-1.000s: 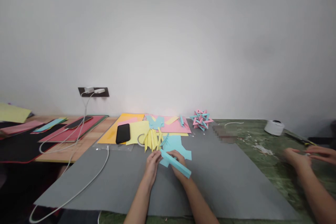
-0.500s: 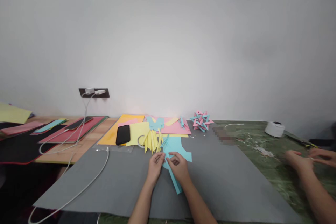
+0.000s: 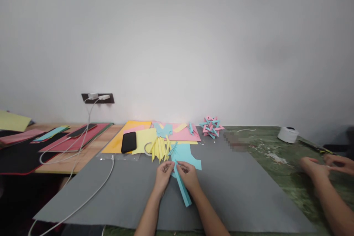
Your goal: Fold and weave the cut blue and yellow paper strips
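Between my hands is a folded blue paper strip, its long end slanting down toward me under my right wrist. My left hand pinches the strip's upper end from the left. My right hand has its fingertips closed on the same end from the right. Just beyond my fingers lie a blue paper sheet and some thin blue folded pieces. A bunch of folded yellow paper strips sits to the left of these.
A grey mat covers the table. Behind are a black phone, an orange sheet, pink paper and a pink-and-blue paper star model. A white cable crosses the left. Another person's hands work at right beside a white roll.
The blue strip's near end has swung slightly left and toward me, and my right hand has shifted a little left. The view has drifted slightly.
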A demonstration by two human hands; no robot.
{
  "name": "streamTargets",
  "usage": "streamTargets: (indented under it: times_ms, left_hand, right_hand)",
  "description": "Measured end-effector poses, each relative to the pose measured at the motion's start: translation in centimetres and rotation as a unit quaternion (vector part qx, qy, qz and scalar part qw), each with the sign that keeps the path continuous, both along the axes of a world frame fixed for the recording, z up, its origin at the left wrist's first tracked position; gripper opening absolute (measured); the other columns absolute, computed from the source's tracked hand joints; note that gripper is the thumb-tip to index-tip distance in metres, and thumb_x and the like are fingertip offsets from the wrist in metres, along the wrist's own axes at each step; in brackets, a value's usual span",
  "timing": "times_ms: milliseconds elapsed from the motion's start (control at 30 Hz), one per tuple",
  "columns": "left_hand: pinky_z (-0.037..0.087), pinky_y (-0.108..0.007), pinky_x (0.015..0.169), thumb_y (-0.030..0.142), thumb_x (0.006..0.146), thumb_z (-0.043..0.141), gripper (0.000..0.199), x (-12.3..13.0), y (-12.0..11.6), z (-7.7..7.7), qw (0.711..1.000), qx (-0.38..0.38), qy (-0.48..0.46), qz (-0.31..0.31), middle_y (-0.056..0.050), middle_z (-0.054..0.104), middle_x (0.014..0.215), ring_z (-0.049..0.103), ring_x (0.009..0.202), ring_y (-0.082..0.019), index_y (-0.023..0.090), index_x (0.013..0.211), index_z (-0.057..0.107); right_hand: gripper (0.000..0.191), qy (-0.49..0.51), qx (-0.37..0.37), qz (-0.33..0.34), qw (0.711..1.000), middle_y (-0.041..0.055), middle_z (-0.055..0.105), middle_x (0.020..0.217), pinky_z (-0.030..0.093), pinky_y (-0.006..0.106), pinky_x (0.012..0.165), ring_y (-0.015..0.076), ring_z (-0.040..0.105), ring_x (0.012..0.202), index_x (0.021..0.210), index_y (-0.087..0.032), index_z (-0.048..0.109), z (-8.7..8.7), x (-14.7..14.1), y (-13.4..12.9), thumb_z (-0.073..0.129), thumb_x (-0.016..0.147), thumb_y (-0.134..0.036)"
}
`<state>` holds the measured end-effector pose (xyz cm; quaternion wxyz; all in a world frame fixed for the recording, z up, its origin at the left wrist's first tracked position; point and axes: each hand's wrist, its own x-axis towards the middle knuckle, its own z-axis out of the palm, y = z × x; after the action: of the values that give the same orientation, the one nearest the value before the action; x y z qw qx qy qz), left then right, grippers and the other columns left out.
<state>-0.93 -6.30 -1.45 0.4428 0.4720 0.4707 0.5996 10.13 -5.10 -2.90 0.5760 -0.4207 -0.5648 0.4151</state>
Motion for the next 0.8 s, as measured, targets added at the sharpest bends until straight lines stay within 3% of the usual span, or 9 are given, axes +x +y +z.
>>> streamTargets:
  times_ms: [233, 500, 633, 800]
  left_hand:
    - [0.042, -0.022, 0.056, 0.033, 0.057, 0.061, 0.021, 0.0, 0.2, -0.2, 1.0, 0.016, 0.007, -0.003, -0.003, 0.06, 0.059, 0.054, 0.058, -0.014, 0.013, 0.064, 0.062]
    - [0.043, -0.025, 0.061, 0.031, 0.059, 0.059, 0.019, 0.0, 0.3, -0.7, 0.999, 0.041, 0.019, -0.023, -0.004, 0.062, 0.064, 0.056, 0.063, -0.016, 0.013, 0.066, 0.061]
    - [0.042, -0.023, 0.058, 0.03, 0.058, 0.06, 0.017, 0.1, 0.3, -0.7, 0.999, 0.04, 0.03, -0.006, -0.002, 0.06, 0.058, 0.055, 0.059, -0.015, 0.013, 0.062, 0.06]
    - [0.042, -0.022, 0.056, 0.029, 0.057, 0.061, 0.016, 0.2, 0.2, -0.2, 0.999, 0.036, 0.013, -0.001, -0.003, 0.06, 0.059, 0.054, 0.058, -0.014, 0.014, 0.059, 0.059]
  right_hand:
    - [0.025, 0.029, 0.005, 0.005, 1.0, 0.0014, 0.056, 0.054, 0.04, 0.021, 0.046, 0.0112, 0.05, 0.049, 0.063, -0.013, 0.055, 0.0, 0.4, 0.5, 0.056, 0.061, -0.039]
    - [0.018, -0.017, 0.03, -0.028, 0.999, -0.0003, 0.053, 0.056, 0.036, 0.019, 0.044, 0.0091, 0.046, 0.048, 0.065, -0.014, 0.056, 0.0, 0.3, 0.5, 0.056, 0.061, -0.031]
    - [0.013, -0.068, 0.089, -0.064, 0.992, 0.0009, 0.054, 0.062, 0.033, 0.018, 0.04, 0.0079, 0.044, 0.046, 0.065, -0.015, 0.058, 0.5, 0.2, -0.2, 0.054, 0.063, -0.027]
    - [0.013, -0.113, 0.155, -0.092, 0.977, 0.0014, 0.055, 0.064, 0.037, 0.021, 0.048, 0.0086, 0.044, 0.048, 0.068, -0.017, 0.06, 1.2, 0.1, -1.1, 0.049, 0.067, -0.022]
